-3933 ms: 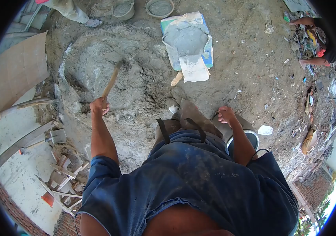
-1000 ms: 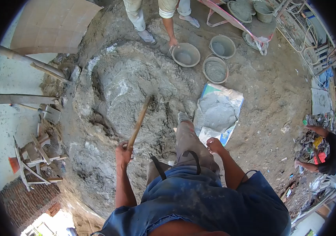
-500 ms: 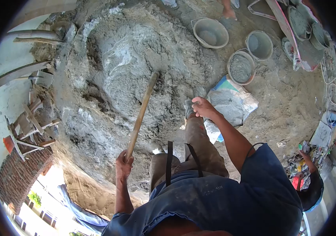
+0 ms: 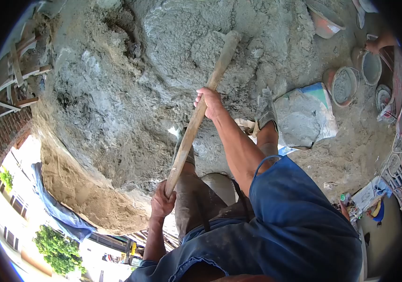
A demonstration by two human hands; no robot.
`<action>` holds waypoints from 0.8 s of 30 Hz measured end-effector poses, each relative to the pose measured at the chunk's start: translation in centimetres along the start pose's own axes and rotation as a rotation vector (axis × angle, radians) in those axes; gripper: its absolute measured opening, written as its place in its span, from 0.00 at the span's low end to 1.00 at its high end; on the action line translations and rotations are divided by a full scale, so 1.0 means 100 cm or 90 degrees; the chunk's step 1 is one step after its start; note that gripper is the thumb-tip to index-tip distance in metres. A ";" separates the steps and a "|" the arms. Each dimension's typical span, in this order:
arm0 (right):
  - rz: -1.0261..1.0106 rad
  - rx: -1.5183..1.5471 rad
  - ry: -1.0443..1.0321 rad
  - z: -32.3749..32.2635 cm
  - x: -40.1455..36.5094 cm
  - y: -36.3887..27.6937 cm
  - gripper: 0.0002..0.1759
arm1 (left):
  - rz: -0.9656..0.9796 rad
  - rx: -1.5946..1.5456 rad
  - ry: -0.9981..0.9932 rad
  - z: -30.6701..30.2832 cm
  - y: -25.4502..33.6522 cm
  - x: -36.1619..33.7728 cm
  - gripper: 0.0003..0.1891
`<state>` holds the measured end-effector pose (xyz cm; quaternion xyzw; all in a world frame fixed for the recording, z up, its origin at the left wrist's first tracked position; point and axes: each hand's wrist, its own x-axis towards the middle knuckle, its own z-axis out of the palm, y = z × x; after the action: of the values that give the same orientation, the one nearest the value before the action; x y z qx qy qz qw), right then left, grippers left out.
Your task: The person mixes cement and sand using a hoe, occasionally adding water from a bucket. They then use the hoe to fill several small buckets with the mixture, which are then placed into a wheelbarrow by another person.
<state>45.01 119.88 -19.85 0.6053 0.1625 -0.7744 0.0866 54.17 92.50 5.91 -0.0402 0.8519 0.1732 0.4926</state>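
A long wooden handle (image 4: 190,136) runs slantwise in front of me, its far end over the wet grey mortar (image 4: 187,49). Whatever tool head it carries cannot be seen. My left hand (image 4: 163,203) is closed round the near end, beside my thigh. Higher up, about the middle of the handle, my right hand (image 4: 210,101) has its fingers wrapped round the wood. Both my feet stand in the mortar, one boot (image 4: 266,110) right of the handle and caked in grey.
Right of my boot lies a mortar-smeared sack (image 4: 325,123). Buckets stand beyond it, one holding mortar (image 4: 344,87). Another person's hand (image 4: 374,46) is near a bucket at the far right. Sand (image 4: 88,199) lies lower left, and wooden boards (image 4: 15,75) lean at the left.
My right hand was off the handle and now grips it. The handle's far end has moved right. The whole view has shifted, with the buckets now farther right.
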 end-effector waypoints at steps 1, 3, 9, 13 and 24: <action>-0.003 -0.008 0.005 0.001 -0.010 0.007 0.07 | -0.020 0.040 -0.012 0.013 -0.022 0.006 0.21; -0.038 -0.026 -0.002 -0.005 -0.028 0.009 0.08 | -0.044 0.057 0.001 0.047 -0.062 0.012 0.16; -0.197 -0.003 -0.142 0.023 -0.071 -0.110 0.09 | 0.156 -0.060 0.053 0.074 -0.009 0.106 0.16; -0.290 -0.084 -0.154 0.065 0.012 -0.239 0.08 | 0.143 -0.114 0.017 0.053 0.127 0.158 0.16; 0.088 0.036 -0.066 0.002 -0.106 -0.068 0.07 | -0.012 0.111 -0.029 -0.014 0.036 -0.066 0.09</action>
<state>45.29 125.50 -8.54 0.5763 0.0938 -0.8011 0.1314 55.51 94.77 13.09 -0.0009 0.8518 0.0946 0.5152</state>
